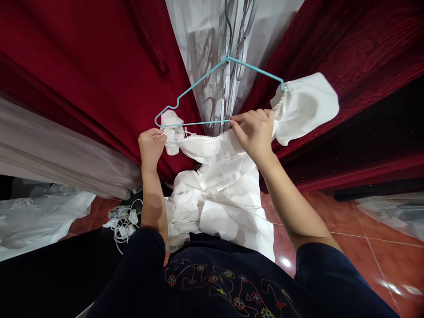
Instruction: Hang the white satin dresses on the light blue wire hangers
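A white dress (232, 190) with a pearl-trimmed neckline and puffed sleeves hangs in front of my body. Its right sleeve (308, 106) is hooked at the notch of a light-blue wire hanger (198, 82). The hanger's dark hook goes up to a white rack. Thumb and fingers of my right hand (255, 132) are closed on the hanger's bottom bar, near its middle. At the hanger's left end, my left hand (151, 142) pinches the edge of the dress's other sleeve (172, 132). That sleeve lies beside the hanger's end; its exact contact is unclear.
Dark red drapery (99, 57) hangs on the left, more red fabric (338, 48) on the right. The white metal rack (236, 75) stands behind the hanger. A white cable bundle (124, 225) lies by a black surface (66, 269). Red tiles (374, 225) cover the floor.
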The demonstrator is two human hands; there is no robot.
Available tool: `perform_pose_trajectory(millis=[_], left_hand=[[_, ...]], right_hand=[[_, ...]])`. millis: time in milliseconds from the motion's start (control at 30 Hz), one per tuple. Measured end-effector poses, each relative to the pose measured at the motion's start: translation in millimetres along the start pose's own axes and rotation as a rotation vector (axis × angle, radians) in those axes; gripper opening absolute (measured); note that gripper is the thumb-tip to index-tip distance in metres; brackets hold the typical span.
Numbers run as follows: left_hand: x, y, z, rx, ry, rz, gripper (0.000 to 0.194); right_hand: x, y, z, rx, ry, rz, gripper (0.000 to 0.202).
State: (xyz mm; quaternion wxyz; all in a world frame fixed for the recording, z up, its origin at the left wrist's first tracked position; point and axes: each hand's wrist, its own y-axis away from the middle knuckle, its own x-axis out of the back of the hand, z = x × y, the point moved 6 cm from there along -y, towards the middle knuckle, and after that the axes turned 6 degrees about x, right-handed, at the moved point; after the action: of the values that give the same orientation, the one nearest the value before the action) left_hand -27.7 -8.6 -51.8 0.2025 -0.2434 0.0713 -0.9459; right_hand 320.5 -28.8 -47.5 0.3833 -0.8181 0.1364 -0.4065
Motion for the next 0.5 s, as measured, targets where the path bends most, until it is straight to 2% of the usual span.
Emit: perform_pose_trajectory(millis=[67, 167, 200, 267, 333, 367, 433, 500], left_hand=[[-11.6, 11.6, 11.5, -0.115, -0.062, -0.125, 0.015], [-32.6, 38.7, 45.6, -0.441, -0.086, -0.263, 0.017], [-37.8, 47.4, 58.2, -0.546, -0.082, -0.262, 0.017], [-44.7, 57.7, 79.4, -0.681, -0.090, -0.185, 0.019], [-50.3, 55.8, 91.4, -0.687, -0.096, -0.117, 0.021], [-53.7, 51.4, 93.8, -0.654, -0.090, -0.123, 0.022], [-61.3, 41.4, 93.1, -0.571, -0.063, -0.193, 0.024], [-67.4, 34.9, 89.4, -0.514, -0.060, -0.257, 0.023]], right_hand=[[-1.6, 0.7, -4.8, 0.009, -0.025, 0.002, 0.034], [-5.0, 0.3, -9.4, 0.001, -0.029, 0.004, 0.036], [-5.7, 0.0, -10.0, -0.003, -0.024, 0.003, 0.036], [-5.0, -0.2, -11.0, -0.008, -0.022, 0.000, 0.036], [-1.6, 0.6, -13.8, 0.000, -0.035, -0.008, 0.034], [0.8, 1.5, -16.1, 0.012, -0.047, -0.019, 0.033], [7.5, 3.8, -21.5, 0.045, -0.080, -0.040, 0.031], [19.8, 5.5, -22.9, 0.067, -0.092, 0.008, 0.031]])
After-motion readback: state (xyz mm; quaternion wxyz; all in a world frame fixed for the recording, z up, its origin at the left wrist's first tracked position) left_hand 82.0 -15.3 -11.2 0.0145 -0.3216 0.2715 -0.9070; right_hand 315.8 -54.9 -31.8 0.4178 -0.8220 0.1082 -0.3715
